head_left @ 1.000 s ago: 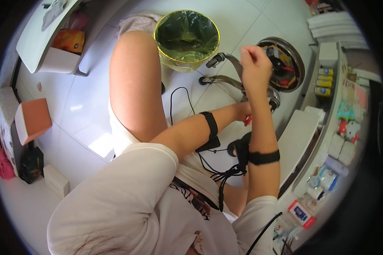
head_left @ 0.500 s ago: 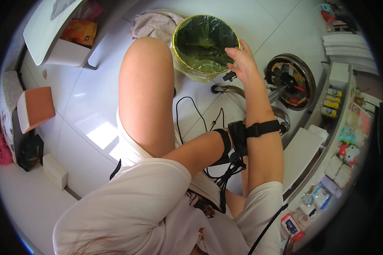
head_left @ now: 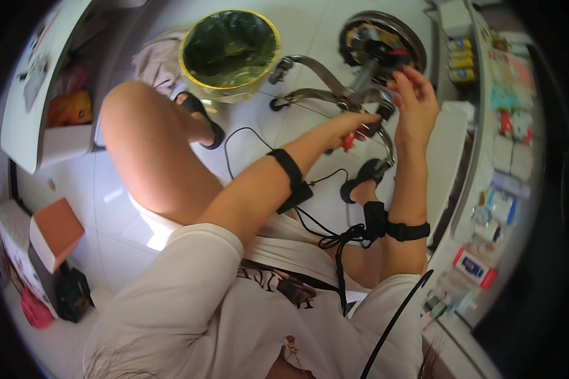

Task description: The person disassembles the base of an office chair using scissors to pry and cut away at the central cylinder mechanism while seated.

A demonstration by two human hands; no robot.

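Note:
My left hand (head_left: 346, 131) reaches across the middle of the view, its fingers closed round a small red object (head_left: 349, 141). Most of that object hides in the grip, so its kind is unclear. My right hand (head_left: 416, 107) is raised just to the right, with curled fingers and the thumb drawn in towards them. Anything between those fingertips is too small to make out. Beyond both hands stands a metal stool base (head_left: 325, 74) with black casters. A round tray (head_left: 417, 39) above the base carries dark and red items.
A bin (head_left: 231, 93) with a dark green liner stands at the far left, beside a crumpled beige cloth (head_left: 158, 62). Black cables (head_left: 338, 239) hang between my forearms. A long shelf (head_left: 464, 189) with cans and packages runs along the right. A brown-topped box (head_left: 58, 232) sits at left.
My right hand has left the bin's rim and come right, its fingers now curled. My left hand has emerged from behind the right forearm with the red object. The whole view has shifted.

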